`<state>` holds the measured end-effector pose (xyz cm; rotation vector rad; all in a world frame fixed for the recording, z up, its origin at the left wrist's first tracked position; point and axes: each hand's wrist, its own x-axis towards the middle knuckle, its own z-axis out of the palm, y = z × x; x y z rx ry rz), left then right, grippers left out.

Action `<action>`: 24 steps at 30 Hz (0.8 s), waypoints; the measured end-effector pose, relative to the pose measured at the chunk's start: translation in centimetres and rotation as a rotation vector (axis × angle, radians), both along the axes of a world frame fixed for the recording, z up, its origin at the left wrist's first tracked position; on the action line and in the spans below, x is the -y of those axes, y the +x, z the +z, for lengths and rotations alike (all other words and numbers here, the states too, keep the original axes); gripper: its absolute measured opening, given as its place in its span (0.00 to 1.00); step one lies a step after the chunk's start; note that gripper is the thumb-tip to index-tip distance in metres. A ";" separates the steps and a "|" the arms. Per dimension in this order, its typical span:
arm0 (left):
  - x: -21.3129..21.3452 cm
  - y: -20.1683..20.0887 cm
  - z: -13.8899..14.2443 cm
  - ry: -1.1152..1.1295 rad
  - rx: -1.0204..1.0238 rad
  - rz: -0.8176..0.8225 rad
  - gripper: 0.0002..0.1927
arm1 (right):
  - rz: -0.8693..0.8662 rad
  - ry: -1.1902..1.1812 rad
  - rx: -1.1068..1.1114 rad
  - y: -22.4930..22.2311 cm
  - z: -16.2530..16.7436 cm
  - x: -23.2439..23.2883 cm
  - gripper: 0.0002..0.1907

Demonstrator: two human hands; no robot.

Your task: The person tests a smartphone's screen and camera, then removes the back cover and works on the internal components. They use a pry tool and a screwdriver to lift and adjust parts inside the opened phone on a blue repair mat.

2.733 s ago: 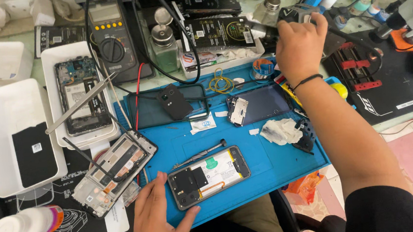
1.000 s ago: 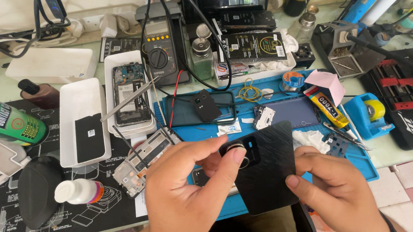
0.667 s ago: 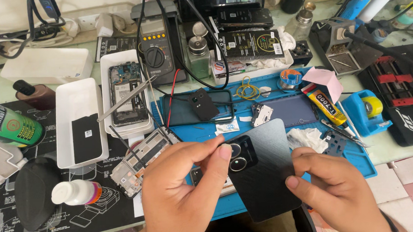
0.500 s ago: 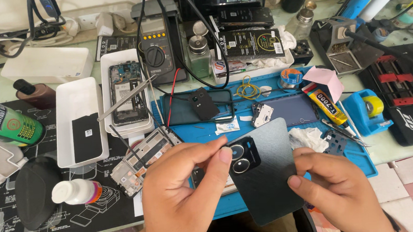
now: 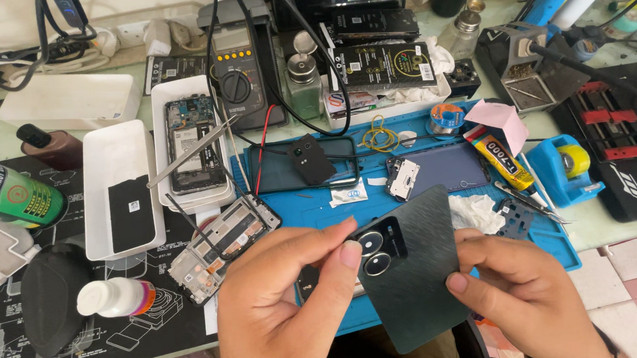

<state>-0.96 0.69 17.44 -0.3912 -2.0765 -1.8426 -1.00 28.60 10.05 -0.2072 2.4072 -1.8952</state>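
We held dark brushed-texture phone back cover [image 5: 414, 269] over near edge of blue silicone work mat [image 5: 554, 241], camera cutout up, tilted toward us, likely for inspecting lens area. Left hand [image 5: 283, 308] pinched cover's upper-left corner, thumb tip by twin lens rings. Right hand [image 5: 529, 299] gripped right edge, thumb on top, steadying it. Left of mat: bare phone frame [image 5: 222, 242], white tray [image 5: 121, 189]. Farther back on mat: dark phone with camera module [image 5: 306, 161]. Beyond mat: grey multimeter [image 5: 236, 72].
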 end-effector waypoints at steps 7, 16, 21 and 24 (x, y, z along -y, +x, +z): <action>0.0 0.1 0.5 -0.004 0.012 -0.028 0.11 | 0.060 -0.104 0.023 0.1 0.3 -0.2 0.12; 0.4 0.5 -0.7 0.044 0.077 -0.084 0.12 | 0.094 -0.111 0.034 0.5 -0.9 -1.3 0.13; 0.3 -0.2 -2.5 0.512 0.258 -0.352 0.25 | 0.007 -0.255 0.174 0.9 -1.4 -1.1 0.13; -0.5 -0.9 -3.5 0.618 0.308 -0.443 0.34 | 0.000 -0.434 0.203 1.0 -2.3 -0.2 0.12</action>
